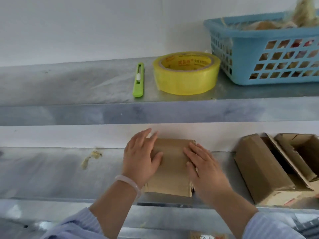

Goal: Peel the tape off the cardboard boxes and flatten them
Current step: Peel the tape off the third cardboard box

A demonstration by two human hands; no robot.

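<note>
A small brown cardboard box [172, 166] lies on the lower metal shelf [51, 173] in the middle of the view. My left hand [141, 159] lies flat on its left side with straight fingers reaching past the far edge. My right hand [205, 168] presses flat on its right side. Both palms press down on the cardboard, which looks flattened under them. To the right, an opened cardboard box [259, 169] leans with its flaps spread, and another open box [300, 149] stands behind it.
On the upper shelf [69, 83] lie a green utility knife [139, 80], a yellow tape roll [186, 72] and a blue plastic basket [269, 54] holding crumpled tape. A scrap of tape [91, 158] sticks to the lower shelf at left.
</note>
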